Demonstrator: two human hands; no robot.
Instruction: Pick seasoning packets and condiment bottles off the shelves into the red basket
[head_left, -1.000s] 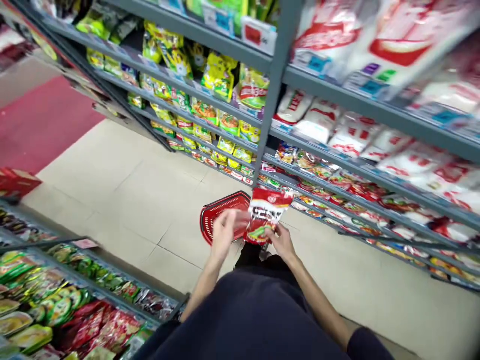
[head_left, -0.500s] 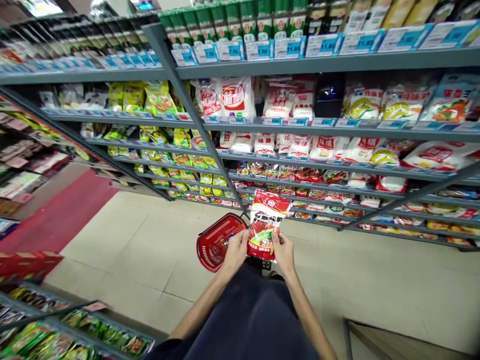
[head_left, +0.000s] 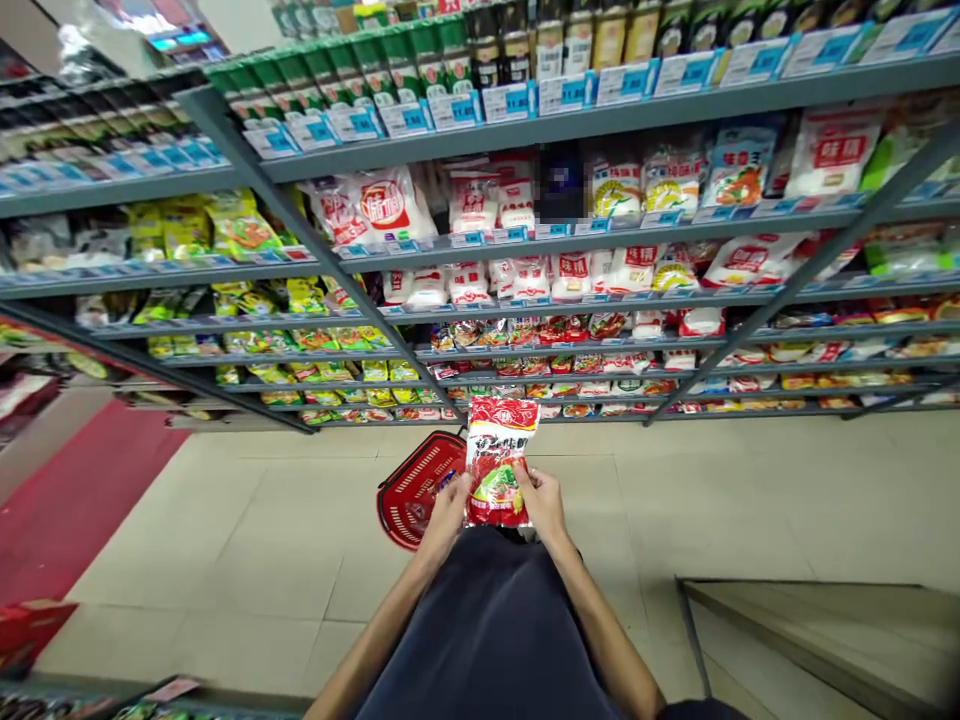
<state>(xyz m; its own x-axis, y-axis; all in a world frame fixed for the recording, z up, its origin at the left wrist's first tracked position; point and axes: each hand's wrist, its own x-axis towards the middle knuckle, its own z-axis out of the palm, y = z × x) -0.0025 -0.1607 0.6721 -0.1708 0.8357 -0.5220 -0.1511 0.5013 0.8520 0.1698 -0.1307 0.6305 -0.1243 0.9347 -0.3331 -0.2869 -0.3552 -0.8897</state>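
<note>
A red and white seasoning packet [head_left: 501,450], with green food pictured on its front, is held upright before my body. My left hand [head_left: 448,503] grips its lower left edge, thumb over the front. On the lower right, my right hand [head_left: 543,500] pinches it, the thumb pressed on the front. Behind and left of my left hand, a red shopping basket [head_left: 409,490] stands on the floor with a few small items in it, too small to name.
Grey shelves [head_left: 600,215] run across the view, stocked with white seasoning bags [head_left: 390,208], yellow packets [head_left: 244,225] and green-capped bottles [head_left: 367,65]. A dark metal frame [head_left: 694,630] stands at the lower right. Red flooring [head_left: 124,480] lies on the left.
My view has turned right, so shelves and basket sit further left. Both hands still hold the packet in front of me.
</note>
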